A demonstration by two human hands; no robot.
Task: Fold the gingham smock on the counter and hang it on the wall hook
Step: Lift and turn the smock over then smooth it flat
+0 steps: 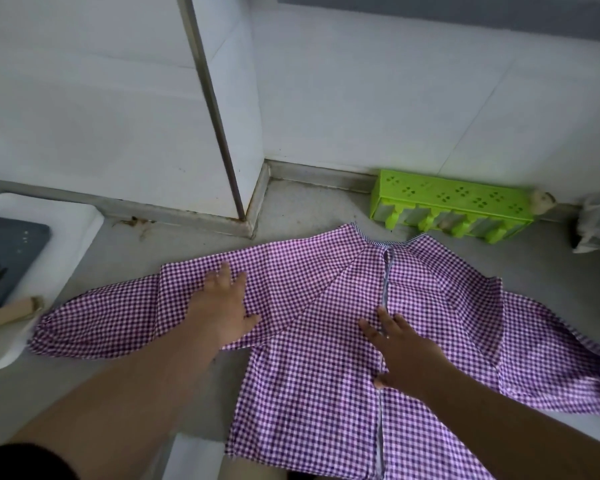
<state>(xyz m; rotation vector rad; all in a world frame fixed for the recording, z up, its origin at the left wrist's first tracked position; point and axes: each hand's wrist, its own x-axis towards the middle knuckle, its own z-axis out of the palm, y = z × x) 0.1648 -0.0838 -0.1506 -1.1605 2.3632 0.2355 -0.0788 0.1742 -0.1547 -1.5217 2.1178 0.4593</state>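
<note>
Both hands, left hand [222, 306] and right hand [400, 351], press flat, fingers spread, on the smock [309, 393], spread unfolded on the counter [118, 375], not yet hung.

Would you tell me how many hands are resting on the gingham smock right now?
2. The left hand lies flat near the smock's left sleeve; the right hand lies flat on its centre seam.

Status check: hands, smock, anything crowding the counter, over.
Left hand and right hand flat on purple gingham smock. Smock spread, unfolded. Green plastic rack just behind collar.
</note>
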